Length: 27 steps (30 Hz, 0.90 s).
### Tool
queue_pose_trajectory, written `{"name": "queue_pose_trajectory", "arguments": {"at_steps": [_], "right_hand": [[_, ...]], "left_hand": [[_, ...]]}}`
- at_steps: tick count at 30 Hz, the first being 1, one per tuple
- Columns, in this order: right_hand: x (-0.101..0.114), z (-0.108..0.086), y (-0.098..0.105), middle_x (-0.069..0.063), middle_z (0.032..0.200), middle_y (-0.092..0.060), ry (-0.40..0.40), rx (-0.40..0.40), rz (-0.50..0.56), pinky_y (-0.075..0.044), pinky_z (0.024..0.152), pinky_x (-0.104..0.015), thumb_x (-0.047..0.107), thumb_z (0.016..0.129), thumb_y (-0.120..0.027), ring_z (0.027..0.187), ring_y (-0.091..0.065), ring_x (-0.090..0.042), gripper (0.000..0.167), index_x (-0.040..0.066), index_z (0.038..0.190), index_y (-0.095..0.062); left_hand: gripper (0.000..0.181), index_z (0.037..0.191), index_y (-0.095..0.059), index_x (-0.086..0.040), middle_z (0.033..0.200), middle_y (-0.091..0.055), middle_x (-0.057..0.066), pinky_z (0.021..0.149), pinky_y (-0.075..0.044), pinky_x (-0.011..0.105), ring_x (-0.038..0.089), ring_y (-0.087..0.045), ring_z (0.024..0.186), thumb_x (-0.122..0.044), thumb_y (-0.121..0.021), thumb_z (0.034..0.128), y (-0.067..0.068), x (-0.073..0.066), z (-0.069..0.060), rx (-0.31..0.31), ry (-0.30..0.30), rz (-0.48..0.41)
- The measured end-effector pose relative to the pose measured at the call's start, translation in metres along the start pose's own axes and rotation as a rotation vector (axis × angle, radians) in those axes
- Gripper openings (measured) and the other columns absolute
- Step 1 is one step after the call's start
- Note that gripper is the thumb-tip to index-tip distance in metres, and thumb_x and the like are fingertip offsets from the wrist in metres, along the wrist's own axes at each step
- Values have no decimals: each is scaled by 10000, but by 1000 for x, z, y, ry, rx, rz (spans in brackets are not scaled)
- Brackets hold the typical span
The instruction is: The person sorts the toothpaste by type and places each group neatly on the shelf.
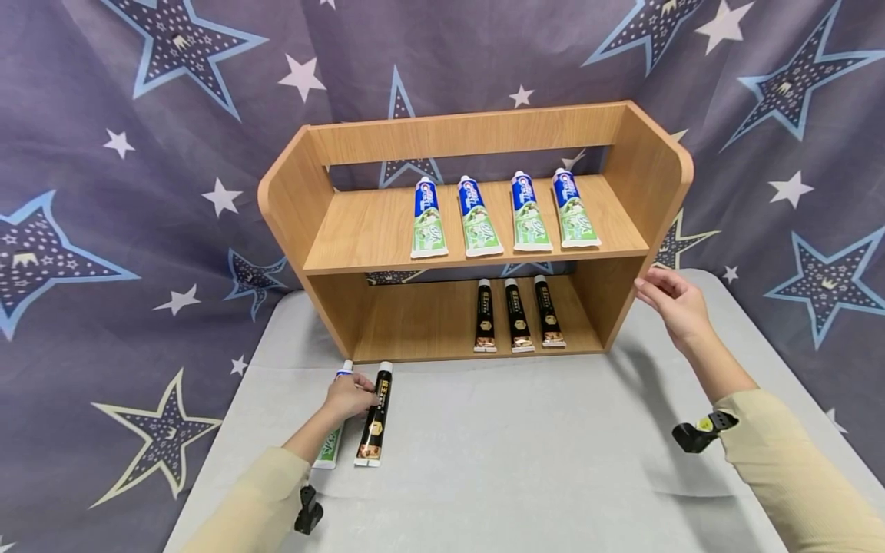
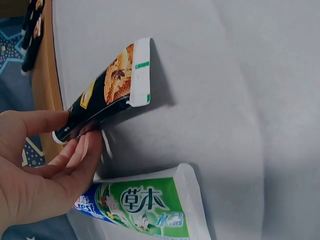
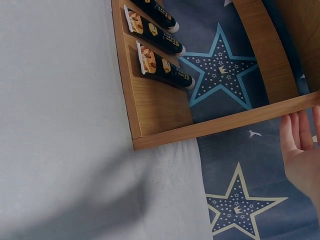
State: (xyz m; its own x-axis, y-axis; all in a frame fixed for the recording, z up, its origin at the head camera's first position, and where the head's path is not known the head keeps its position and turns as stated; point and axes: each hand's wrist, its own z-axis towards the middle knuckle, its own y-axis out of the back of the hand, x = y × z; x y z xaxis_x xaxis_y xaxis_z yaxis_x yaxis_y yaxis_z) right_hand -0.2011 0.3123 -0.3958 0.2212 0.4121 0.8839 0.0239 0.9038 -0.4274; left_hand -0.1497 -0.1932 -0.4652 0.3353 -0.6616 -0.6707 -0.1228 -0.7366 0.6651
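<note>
My left hand [image 1: 351, 397] pinches a black toothpaste tube [image 1: 376, 418] near its white cap, between thumb and fingers. In the left wrist view the tube's crimped end [image 2: 142, 72] casts a shadow on the cloth. Partly hidden beneath that hand lies a green, white and blue toothpaste tube [image 2: 142, 205]. My right hand [image 1: 677, 306] is at the wooden shelf's right side, and its fingertips touch the outside of the side board [image 3: 220, 125]; these fingers [image 3: 295, 131] look fairly straight.
On the upper board [image 1: 373, 223] of the shelf lie several green and blue tubes [image 1: 477, 219]. Three black tubes [image 1: 518, 319] lie towards the right of the lower board [image 1: 415, 322]. Grey cloth [image 1: 484, 453] covers the table, and a star-patterned curtain [image 1: 449, 46] hangs behind.
</note>
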Motion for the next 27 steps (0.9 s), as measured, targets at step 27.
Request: {"name": "queue_pose_trajectory", "arguments": {"at_steps": [27], "right_hand": [[-1, 0, 0, 25, 807, -678, -13, -16, 19, -610, 745, -165, -147, 858, -584, 767, -694, -50, 260, 89, 867, -694]], "left_hand": [[222, 863, -643, 7, 818, -643, 108, 478, -523, 180, 106, -563, 589, -156, -734, 744, -12, 4, -1, -96, 17, 37]]}}
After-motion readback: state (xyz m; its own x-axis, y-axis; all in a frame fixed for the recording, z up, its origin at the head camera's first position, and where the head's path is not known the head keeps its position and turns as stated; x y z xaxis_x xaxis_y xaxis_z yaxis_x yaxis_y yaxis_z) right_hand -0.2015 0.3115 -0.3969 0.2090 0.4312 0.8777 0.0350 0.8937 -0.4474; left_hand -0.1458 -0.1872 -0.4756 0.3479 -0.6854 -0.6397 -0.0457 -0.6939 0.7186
